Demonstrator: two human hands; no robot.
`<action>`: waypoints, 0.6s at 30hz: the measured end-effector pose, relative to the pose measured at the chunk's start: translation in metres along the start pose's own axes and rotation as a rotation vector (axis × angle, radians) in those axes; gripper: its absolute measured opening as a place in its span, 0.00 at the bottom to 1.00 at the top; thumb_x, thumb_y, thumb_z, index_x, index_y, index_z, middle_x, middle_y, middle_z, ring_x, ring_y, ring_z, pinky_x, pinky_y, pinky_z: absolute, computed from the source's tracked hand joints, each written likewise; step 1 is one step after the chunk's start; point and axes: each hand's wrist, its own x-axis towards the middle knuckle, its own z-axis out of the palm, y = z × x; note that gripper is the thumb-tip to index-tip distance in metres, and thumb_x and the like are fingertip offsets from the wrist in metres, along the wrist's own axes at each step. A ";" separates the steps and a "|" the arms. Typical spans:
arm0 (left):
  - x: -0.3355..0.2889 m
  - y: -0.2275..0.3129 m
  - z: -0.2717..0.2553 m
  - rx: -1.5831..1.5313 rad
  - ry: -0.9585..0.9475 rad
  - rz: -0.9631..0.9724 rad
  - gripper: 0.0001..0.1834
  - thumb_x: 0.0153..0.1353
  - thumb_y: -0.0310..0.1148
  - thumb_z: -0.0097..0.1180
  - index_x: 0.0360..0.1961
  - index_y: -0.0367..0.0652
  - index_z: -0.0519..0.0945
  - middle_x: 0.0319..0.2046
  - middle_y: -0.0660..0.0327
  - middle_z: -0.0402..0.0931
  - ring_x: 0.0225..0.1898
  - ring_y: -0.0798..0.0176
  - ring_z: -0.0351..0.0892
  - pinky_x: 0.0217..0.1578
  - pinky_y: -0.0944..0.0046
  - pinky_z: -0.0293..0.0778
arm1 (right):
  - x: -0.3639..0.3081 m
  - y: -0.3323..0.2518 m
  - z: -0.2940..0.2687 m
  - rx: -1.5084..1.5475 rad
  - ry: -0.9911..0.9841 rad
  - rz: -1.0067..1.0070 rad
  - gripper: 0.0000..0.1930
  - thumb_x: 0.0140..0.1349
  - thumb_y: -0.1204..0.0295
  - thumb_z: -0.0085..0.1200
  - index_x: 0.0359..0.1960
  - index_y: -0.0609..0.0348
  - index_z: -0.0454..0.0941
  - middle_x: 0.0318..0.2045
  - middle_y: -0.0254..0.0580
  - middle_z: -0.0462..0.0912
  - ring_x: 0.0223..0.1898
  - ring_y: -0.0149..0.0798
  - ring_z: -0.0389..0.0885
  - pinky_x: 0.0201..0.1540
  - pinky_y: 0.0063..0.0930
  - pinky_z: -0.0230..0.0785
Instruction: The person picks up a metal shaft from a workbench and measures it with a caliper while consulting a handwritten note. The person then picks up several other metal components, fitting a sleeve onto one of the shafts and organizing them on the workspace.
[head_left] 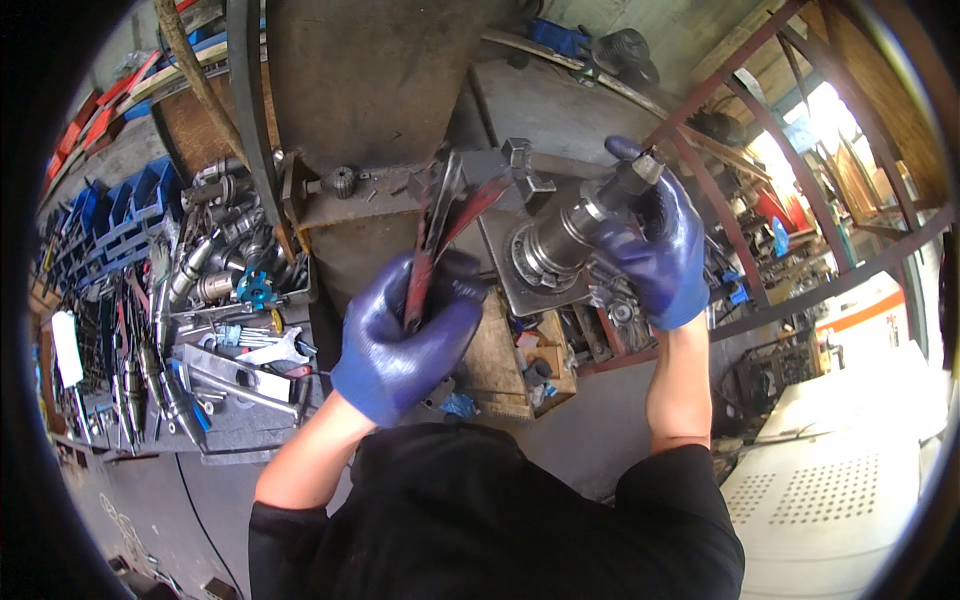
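Observation:
My left hand point(400, 335), in a blue-purple glove, is closed round long red-and-dark metal hand tools point(431, 250). Their upper ends spread apart and point away from me; their exact kind cannot be told. My gloved right hand point(665, 250) wraps round the dark upper end of a machine tool holder point(563, 232). The holder tilts to the right, with its shiny ringed collar over a square metal plate point(535, 298). Whether it sits in the plate is unclear. A dark metal block point(525, 170) stands just beyond it, between the hands.
At left, a cluttered bench holds tool holders point(215, 285), an open-ended spanner point(285, 347) and blue bins point(145, 205). A small cutter point(344, 180) rests on a rusty ledge. A red-brown metal frame point(745, 190) rises at right, beside a white perforated cabinet point(815, 495). A wooden box point(550, 365) stands below.

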 end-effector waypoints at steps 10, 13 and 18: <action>0.049 -0.003 0.089 0.028 0.284 0.344 0.31 0.51 0.28 0.77 0.55 0.34 0.77 0.50 0.57 0.81 0.49 0.67 0.80 0.53 0.64 0.76 | 0.024 0.033 -0.026 0.230 -0.180 -0.086 0.27 0.60 0.65 0.66 0.58 0.70 0.78 0.50 0.46 0.86 0.49 0.36 0.84 0.55 0.32 0.75; 0.066 -0.017 0.094 0.091 0.194 0.465 0.35 0.46 0.33 0.81 0.55 0.34 0.78 0.50 0.58 0.80 0.48 0.67 0.79 0.52 0.63 0.76 | 0.042 0.031 -0.033 0.249 -0.270 -0.330 0.23 0.67 0.67 0.61 0.58 0.69 0.76 0.45 0.43 0.86 0.43 0.33 0.83 0.48 0.29 0.77; 0.070 -0.008 0.112 0.219 0.238 0.315 0.34 0.45 0.25 0.79 0.55 0.33 0.78 0.46 0.59 0.83 0.45 0.69 0.80 0.49 0.66 0.78 | 0.049 0.040 -0.026 0.343 -0.299 -0.257 0.18 0.63 0.72 0.65 0.51 0.69 0.80 0.39 0.40 0.86 0.39 0.30 0.83 0.45 0.27 0.78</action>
